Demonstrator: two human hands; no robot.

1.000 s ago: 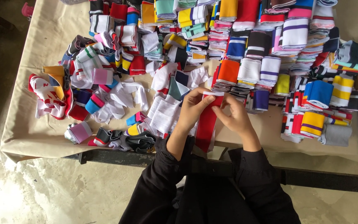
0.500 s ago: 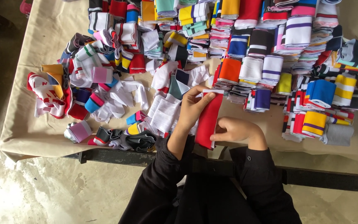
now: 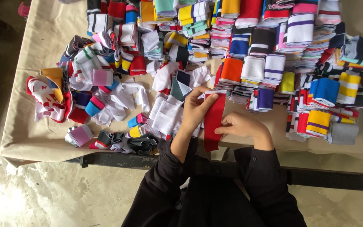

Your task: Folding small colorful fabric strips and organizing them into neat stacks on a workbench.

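Folding looks under way: left hand (image 3: 196, 110) pinches the white-edged top of a red knit strip (image 3: 213, 120) lying lengthwise at the table's (image 3: 26, 138) near edge, right hand (image 3: 242, 126) presses its side flat, fingers extended.

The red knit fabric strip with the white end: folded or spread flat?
Spread flat: red knit strip lies lengthwise between left hand and right hand.

Red strip (image 3: 213, 122) btm end hidden behind table edge; top stacks (image 3: 248, 8) cropped.
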